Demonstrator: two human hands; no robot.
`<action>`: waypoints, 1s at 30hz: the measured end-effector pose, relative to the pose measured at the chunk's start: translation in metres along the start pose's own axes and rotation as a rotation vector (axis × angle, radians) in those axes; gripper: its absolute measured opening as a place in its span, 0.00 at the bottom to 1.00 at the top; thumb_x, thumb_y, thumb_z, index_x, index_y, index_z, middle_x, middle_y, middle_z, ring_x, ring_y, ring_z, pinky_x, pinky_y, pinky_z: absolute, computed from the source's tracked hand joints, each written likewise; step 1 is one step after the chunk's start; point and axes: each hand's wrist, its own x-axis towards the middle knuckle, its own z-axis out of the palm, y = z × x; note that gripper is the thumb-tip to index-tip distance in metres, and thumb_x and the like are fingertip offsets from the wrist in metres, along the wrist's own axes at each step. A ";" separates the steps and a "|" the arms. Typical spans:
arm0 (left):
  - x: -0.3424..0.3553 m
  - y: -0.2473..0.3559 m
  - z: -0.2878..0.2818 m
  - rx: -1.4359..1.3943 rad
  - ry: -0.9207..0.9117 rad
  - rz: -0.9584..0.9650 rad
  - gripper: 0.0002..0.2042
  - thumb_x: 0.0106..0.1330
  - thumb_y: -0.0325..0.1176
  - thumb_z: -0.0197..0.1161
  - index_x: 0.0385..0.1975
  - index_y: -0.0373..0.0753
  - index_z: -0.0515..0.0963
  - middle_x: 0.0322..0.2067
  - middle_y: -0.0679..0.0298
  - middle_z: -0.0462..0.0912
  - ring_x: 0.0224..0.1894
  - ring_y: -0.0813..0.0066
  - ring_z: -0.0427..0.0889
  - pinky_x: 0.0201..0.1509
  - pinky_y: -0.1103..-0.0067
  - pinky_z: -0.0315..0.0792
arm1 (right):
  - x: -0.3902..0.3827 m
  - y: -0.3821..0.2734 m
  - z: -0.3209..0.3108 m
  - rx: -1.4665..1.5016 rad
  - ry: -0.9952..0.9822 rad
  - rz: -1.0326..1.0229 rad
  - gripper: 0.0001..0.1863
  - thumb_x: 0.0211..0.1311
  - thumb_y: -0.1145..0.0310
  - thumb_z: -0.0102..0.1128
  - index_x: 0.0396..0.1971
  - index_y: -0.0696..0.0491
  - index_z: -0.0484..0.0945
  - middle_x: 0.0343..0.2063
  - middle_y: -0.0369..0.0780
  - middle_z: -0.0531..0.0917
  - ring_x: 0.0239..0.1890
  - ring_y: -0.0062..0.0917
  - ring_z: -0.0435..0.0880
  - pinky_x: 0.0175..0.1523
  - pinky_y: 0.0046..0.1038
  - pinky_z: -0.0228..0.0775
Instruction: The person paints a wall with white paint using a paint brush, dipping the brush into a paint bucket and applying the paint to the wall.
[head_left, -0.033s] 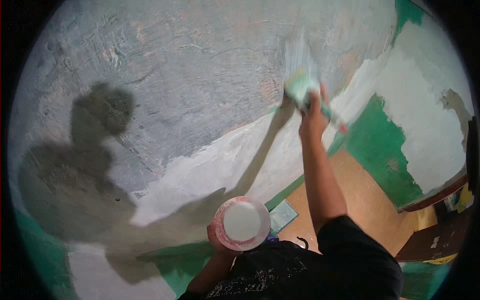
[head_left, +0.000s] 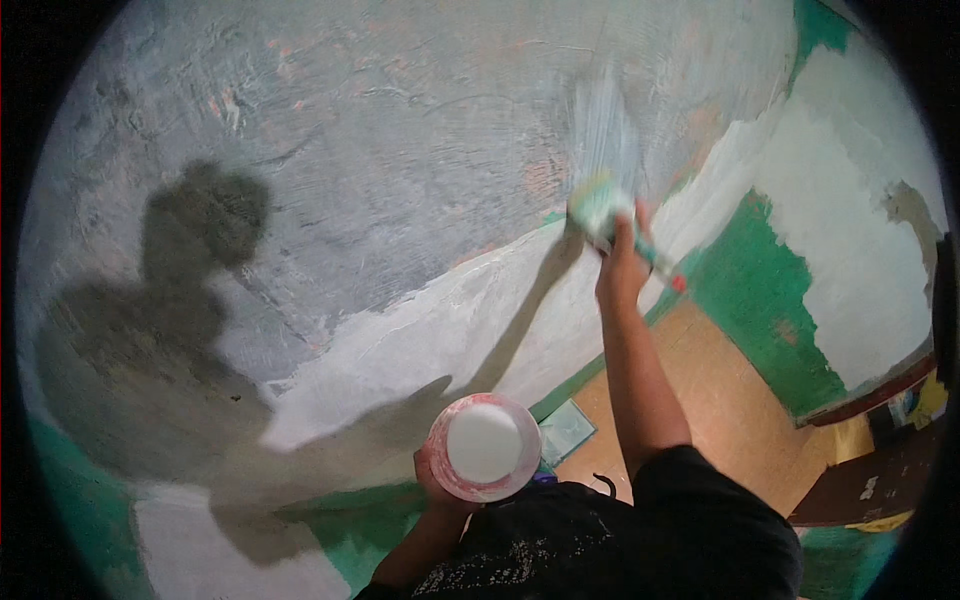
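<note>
My right hand (head_left: 624, 255) grips a wide paintbrush (head_left: 603, 208) with a green handle and a red end, blurred by motion. Its bristles lie at the wall (head_left: 420, 200), just below a fresh streak of white paint (head_left: 603, 120) on the rough grey surface. Close to my body, my left hand (head_left: 437, 484) holds a bucket (head_left: 527, 432) by its side, the fingers partly hidden beneath it. White paint (head_left: 484, 443) fills the bucket's inside, and reddish smears mark its rim.
A smooth white band (head_left: 400, 345) crosses the wall under the grey part. Green patches (head_left: 752, 290) show at the right and lower left. Below are the tan floor (head_left: 720, 380), a pale flat box (head_left: 567, 432) and a dark brown piece of furniture (head_left: 865, 480). My shadow falls across the left.
My right hand has moved the brush slightly down the wall, and the white streak above it shows longer. The left hand and bucket have stayed in place.
</note>
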 end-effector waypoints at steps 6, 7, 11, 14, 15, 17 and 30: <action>-0.009 0.003 0.002 0.192 0.140 0.059 0.39 0.54 0.60 0.44 0.63 0.39 0.61 0.61 0.51 0.65 0.63 0.47 0.64 0.64 0.51 0.60 | -0.065 0.022 -0.048 -0.362 0.143 0.206 0.23 0.63 0.68 0.57 0.56 0.59 0.69 0.44 0.44 0.79 0.41 0.23 0.80 0.44 0.23 0.75; -0.011 0.003 0.000 0.106 0.127 0.065 0.39 0.55 0.60 0.44 0.63 0.39 0.61 0.61 0.51 0.64 0.63 0.47 0.64 0.64 0.50 0.60 | -0.061 0.014 -0.039 -0.347 0.122 0.160 0.20 0.62 0.68 0.59 0.52 0.60 0.73 0.42 0.44 0.80 0.40 0.23 0.80 0.46 0.23 0.73; -0.017 0.006 0.009 0.048 -0.001 0.038 0.38 0.55 0.60 0.43 0.63 0.42 0.60 0.62 0.52 0.63 0.63 0.48 0.64 0.64 0.50 0.60 | -0.009 -0.041 0.044 -0.572 -0.102 -0.167 0.15 0.57 0.62 0.65 0.32 0.62 0.82 0.27 0.37 0.82 0.32 0.20 0.79 0.41 0.23 0.71; -0.019 0.003 -0.001 0.025 0.024 0.026 0.38 0.55 0.61 0.42 0.63 0.42 0.60 0.62 0.52 0.63 0.63 0.48 0.64 0.64 0.50 0.60 | 0.025 -0.109 0.103 -0.105 -0.162 -0.048 0.16 0.56 0.63 0.67 0.39 0.58 0.80 0.36 0.38 0.80 0.38 0.22 0.78 0.44 0.27 0.75; -0.020 0.001 0.001 0.019 0.022 0.024 0.38 0.55 0.61 0.42 0.63 0.42 0.60 0.62 0.52 0.63 0.63 0.48 0.64 0.64 0.50 0.60 | 0.029 -0.131 0.124 -0.015 -0.177 -0.060 0.18 0.55 0.63 0.67 0.41 0.59 0.78 0.39 0.40 0.79 0.39 0.26 0.79 0.47 0.31 0.77; -0.024 0.004 0.006 -0.072 0.051 -0.042 0.38 0.55 0.61 0.42 0.63 0.41 0.61 0.61 0.52 0.64 0.63 0.48 0.64 0.64 0.51 0.60 | 0.040 -0.157 0.151 0.057 -0.294 -0.222 0.20 0.57 0.62 0.65 0.46 0.57 0.77 0.42 0.42 0.78 0.42 0.29 0.79 0.48 0.32 0.77; -0.021 0.006 0.005 0.029 0.107 -0.073 0.38 0.56 0.61 0.42 0.62 0.40 0.62 0.61 0.52 0.65 0.63 0.49 0.65 0.64 0.52 0.61 | -0.063 0.011 -0.031 -0.362 0.002 0.212 0.15 0.61 0.69 0.61 0.44 0.62 0.78 0.39 0.42 0.82 0.41 0.25 0.80 0.49 0.26 0.72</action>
